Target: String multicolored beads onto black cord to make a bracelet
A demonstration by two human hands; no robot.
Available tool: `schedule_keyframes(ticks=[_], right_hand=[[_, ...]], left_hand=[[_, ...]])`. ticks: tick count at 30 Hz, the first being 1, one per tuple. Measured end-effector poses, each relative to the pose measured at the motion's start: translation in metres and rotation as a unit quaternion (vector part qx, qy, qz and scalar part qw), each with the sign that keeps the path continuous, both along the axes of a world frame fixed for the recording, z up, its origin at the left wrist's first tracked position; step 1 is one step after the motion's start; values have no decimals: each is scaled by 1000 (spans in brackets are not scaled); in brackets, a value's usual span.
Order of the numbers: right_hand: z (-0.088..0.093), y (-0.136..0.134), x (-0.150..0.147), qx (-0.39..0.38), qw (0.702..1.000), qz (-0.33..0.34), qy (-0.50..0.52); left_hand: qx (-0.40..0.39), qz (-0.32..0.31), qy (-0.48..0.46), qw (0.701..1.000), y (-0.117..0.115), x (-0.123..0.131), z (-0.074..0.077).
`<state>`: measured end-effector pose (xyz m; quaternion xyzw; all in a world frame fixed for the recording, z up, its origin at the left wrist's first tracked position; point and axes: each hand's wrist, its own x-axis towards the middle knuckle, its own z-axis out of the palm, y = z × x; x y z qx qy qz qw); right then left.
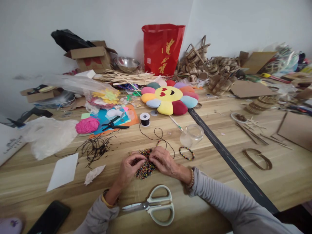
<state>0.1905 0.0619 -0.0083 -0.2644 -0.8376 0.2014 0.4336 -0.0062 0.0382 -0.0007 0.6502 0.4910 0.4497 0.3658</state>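
Note:
A pile of small multicoloured beads (146, 170) lies on the wooden table under both my hands. My left hand (128, 167) is closed in a pinch at the pile's upper left; whatever sits between its fingertips is too small to make out. Close beside it, my right hand (167, 162) pinches a thin black cord (162, 132) over the pile. Several beads (158, 143) are threaded on this cord just behind the right hand. The cord loops back to a white spool (145, 119). A finished-looking bead bracelet (192, 154) rests to the right.
Scissors (147, 206) lie in front of the beads. A clear jar (192, 138) and a flower cushion (168, 94) stand behind. Black cord pieces (96, 148), white paper (63, 172) and a phone (51, 217) are leftward; a dark strip (226, 156) crosses the right side.

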Motion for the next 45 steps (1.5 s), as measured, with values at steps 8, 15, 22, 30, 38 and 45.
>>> schedule_keyframes(ticks=[8,15,22,30,38,45], right_hand=[[1,0,1,5,1000,1,-10],[0,0,1,-4,1000,-8,-18],[0,1,0,0,1000,-9,-22],[0,1,0,4,1000,-4,-24],[-1,1,0,2,1000,19,-23],[-4,1,1,-2,999,53,-3]], left_hand=[[-19,0,-35,999,1,0,1],[-19,5,-30,999,0,1,3],[-14,2,-25,1000,0,1,2],[-5,-16,-16,1000,1,0,3],[-7,-34,-22,999,0,1,6],[-44,-54,-48,996,0,1,3]])
